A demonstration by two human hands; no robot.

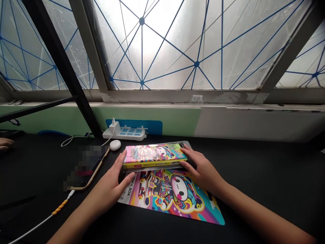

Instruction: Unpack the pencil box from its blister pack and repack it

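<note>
A colourful pencil box (154, 154) with a yellow side and a cartoon figure on its top rests on a clear plastic shell (186, 144). At its left end is my left hand (115, 181), fingers along the edge and thumb stretched over the card. My right hand (200, 169) grips the opposite end, with fingertips on the top and thumb at the near side. In front of the box lies a flat printed card (175, 195), lettered "PENCIL BOX", its far edge hidden by the box and shell.
Left of my hand, a blurred phone (91, 166) with a tan edge is plugged into a white cable (38, 222). A round white case (115, 145) and a power strip (124, 132) sit behind. At far left shows another person's hand (6, 143). A black post (63, 67) slants upward.
</note>
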